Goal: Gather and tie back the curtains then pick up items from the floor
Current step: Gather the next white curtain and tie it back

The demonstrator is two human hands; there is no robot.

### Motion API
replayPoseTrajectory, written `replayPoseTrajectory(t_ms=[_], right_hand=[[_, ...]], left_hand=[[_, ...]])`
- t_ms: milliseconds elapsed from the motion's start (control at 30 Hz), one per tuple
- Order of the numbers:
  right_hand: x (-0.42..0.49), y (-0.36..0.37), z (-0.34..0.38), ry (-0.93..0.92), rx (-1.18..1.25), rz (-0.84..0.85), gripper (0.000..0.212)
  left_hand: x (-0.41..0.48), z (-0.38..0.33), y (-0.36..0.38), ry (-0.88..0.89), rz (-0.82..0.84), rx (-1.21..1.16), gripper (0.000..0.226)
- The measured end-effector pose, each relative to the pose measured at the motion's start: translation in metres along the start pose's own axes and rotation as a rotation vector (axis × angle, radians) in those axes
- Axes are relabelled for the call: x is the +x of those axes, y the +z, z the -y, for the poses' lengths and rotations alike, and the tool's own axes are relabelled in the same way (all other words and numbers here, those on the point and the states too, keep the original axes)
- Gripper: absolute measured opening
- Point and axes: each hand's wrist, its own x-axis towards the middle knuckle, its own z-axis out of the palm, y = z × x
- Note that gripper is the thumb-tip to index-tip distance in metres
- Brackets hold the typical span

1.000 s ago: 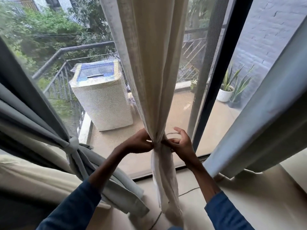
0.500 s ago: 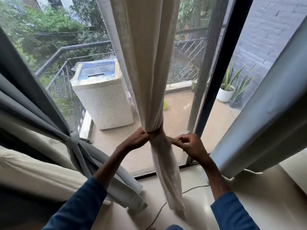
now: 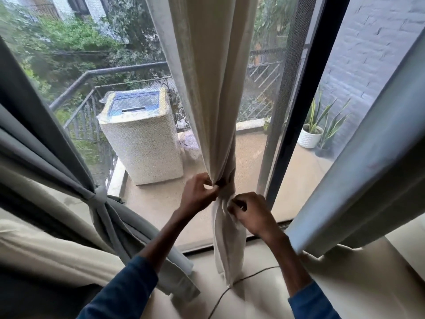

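Balcony (image 3: 299, 171) outside: white pot (image 3: 308, 140) holds a plant (image 3: 317, 113); left hand (image 3: 197, 194) and right hand (image 3: 250, 215) (fingers curled) pinch cream curtain (image 3: 211, 88).

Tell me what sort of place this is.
Probably a room in a home, at a glass balcony door: a cream fabric curtain and tied-back grey curtain hang inside, while a covered white washing machine and white ribbed plant pot stand outside.

Both arms wear dark blue long sleeves (image 3: 124, 293) pushed above the wrists.
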Motion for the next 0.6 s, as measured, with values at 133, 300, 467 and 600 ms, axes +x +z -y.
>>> replayPoseTrajectory(t_ms=[133,300,467,600], right_hand=[[0.001,-0.006,0.022,-0.012,0.008,-0.103,0.019],[0.002,-0.020,0.042,0.201,0.454,-0.173,0.009],[0.007,-0.016,0.044,0.218,0.580,-0.226,0.002],[0.009,-0.001,0.041,-0.056,0.085,-0.355,0.015]], left_hand=[[-0.004,-0.002,0.006,-0.108,-0.016,-0.187,0.040],[-0.004,0.005,0.005,-0.143,0.063,-0.416,0.032],[-0.014,-0.004,0.010,-0.183,0.105,-0.444,0.010],[-0.019,-0.010,0.015,-0.195,0.105,-0.396,0.011]])
